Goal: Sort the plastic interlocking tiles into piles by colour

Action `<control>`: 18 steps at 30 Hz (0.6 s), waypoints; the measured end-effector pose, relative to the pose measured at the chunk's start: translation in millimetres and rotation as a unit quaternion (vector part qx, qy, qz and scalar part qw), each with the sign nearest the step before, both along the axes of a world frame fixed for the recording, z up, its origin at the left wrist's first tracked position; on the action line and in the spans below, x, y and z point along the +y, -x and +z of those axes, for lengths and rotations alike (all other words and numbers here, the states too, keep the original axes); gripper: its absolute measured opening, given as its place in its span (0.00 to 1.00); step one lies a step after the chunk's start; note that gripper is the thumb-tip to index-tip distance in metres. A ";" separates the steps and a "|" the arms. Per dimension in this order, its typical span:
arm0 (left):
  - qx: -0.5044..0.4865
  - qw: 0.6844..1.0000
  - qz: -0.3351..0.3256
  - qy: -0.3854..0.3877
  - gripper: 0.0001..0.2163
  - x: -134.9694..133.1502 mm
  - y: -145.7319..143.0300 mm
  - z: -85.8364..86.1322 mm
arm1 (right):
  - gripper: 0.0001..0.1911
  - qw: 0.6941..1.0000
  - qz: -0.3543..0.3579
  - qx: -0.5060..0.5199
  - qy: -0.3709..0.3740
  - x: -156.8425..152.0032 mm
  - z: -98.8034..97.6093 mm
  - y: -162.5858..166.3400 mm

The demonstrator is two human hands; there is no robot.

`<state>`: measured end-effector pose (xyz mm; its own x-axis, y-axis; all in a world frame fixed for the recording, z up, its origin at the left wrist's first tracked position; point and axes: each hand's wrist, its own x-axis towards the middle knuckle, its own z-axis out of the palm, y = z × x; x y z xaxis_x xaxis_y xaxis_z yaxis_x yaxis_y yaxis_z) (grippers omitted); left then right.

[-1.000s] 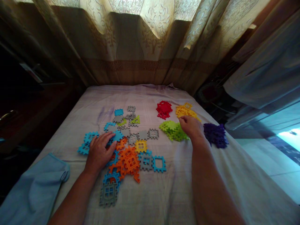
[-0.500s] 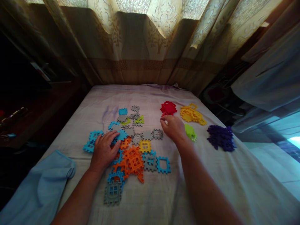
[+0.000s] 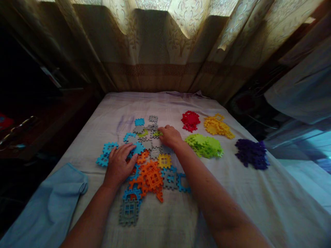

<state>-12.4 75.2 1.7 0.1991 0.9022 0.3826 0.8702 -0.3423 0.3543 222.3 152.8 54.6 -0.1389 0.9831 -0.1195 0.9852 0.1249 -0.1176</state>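
Observation:
My left hand [image 3: 120,164] lies with fingers apart over the mixed pile, its fingertips by a blue interlocking tile [image 3: 139,148]. Among the grey tiles at the pile's far side, my right hand [image 3: 170,136] has its fingers closed at the edge of a lime-green tile [image 3: 156,133], which is partly hidden by them. Another lime-green tile [image 3: 143,133] sits just left of it. Nearer to me are orange tiles [image 3: 150,175], a yellow window tile [image 3: 164,161] and a grey window tile [image 3: 170,178].
Sorted heaps stand on the right: red tiles [image 3: 190,120], yellow tiles [image 3: 218,125], lime-green tiles [image 3: 204,145] and dark purple tiles [image 3: 252,154]. A light blue cloth [image 3: 51,199] hangs over the left edge of the sheet-covered surface [image 3: 165,103]. Curtains [image 3: 155,51] hang behind.
My right hand has moved left, from beside the lime-green heap to the lime-green tile among the grey ones. My left hand stays on the pile. The view has shifted slightly.

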 end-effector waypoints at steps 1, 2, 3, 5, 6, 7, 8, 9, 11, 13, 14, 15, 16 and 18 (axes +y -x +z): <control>0.000 1.000 0.000 0.000 0.18 0.2 0.1 0.0 | 0.23 1.000 -0.006 0.001 0.000 -0.3 -0.5 -1.0; 0.001 1.000 0.000 -0.001 0.18 0.3 0.1 -0.1 | 0.23 1.000 -0.010 0.003 0.001 -1.0 -1.1 -2.0; 0.001 1.000 0.000 -0.001 0.18 0.4 0.2 -0.1 | 0.23 1.000 -0.013 0.005 0.001 -2.0 -1.7 -3.0; 0.002 1.000 0.000 -0.002 0.18 0.4 0.3 -0.4 | 0.22 1.000 -0.015 0.012 -0.001 -5.2 -2.8 -5.0; 0.003 1.000 0.000 -0.004 0.18 0.4 0.3 -0.6 | 0.21 1.000 -0.015 0.017 -0.006 -7.7 -3.0 -6.2; 0.004 1.000 -0.001 -0.006 0.18 0.4 0.5 -0.8 | 0.21 0.999 -0.017 0.024 -0.014 -10.7 -2.6 -7.8; 0.004 1.000 -0.001 -0.009 0.18 0.4 0.6 -1.0 | 0.21 0.999 -0.021 0.032 -0.026 -14.5 -1.4 -10.2; 0.005 1.000 -0.002 -0.011 0.18 0.4 0.8 -1.2 | 0.21 0.998 -0.029 0.042 -0.040 -19.0 0.7 -13.7; 0.006 1.000 -0.002 -0.013 0.18 0.6 1.1 -1.5 | 0.20 0.994 -0.054 0.062 -0.076 -29.5 7.4 -25.5; 0.008 1.000 -0.003 -0.012 0.18 0.8 1.4 -1.5 | 0.19 0.987 -0.088 0.074 -0.109 -41.1 16.4 -45.2; 0.009 1.000 -0.004 -0.011 0.18 1.0 1.5 -1.4 | 0.18 0.984 -0.108 0.075 -0.121 -47.0 21.0 -57.9; 0.009 1.000 -0.006 -0.010 0.18 1.2 1.6 -1.4 | 0.17 0.980 -0.133 0.071 -0.129 -52.7 25.4 -72.0; 0.009 1.000 -0.007 -0.009 0.19 1.3 1.7 -1.4 | 0.16 0.976 -0.161 0.062 -0.130 -58.1 29.1 -86.8; 0.009 1.000 -0.006 -0.007 0.19 1.6 1.9 -1.5 | 0.16 0.966 -0.231 0.042 -0.105 -67.8 34.1 -115.6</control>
<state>-14.3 76.8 0.1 0.2172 0.8941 0.3917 0.8722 -0.3579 0.3335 337.9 84.9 88.7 0.3209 0.9436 0.0812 0.9293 -0.2971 -0.2194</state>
